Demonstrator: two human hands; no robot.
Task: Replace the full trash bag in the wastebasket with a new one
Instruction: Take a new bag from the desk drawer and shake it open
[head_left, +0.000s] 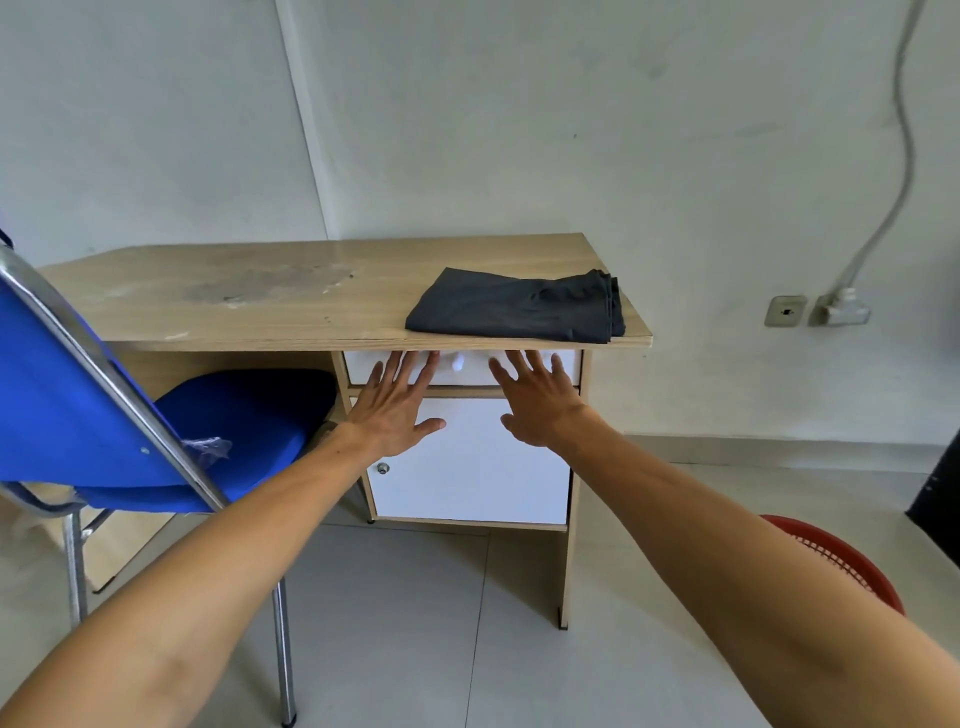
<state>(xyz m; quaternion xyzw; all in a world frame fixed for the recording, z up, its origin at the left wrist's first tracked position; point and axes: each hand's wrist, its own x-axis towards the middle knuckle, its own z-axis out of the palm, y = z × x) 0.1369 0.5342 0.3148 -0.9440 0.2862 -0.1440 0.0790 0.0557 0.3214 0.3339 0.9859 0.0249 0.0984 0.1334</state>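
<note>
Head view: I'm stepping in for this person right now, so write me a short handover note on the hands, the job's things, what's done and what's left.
Left hand: open, empty, fingers spread toward the white drawer.
Right hand: open, empty, beside it.
Folded black bags: on the desk, right end, untouched.
Red wastebasket: on the floor at right, mostly hidden behind the right arm; contents not visible.
Done: nothing visible.
Left: pull the full bag, take a new one, line the wastebasket.
</note>
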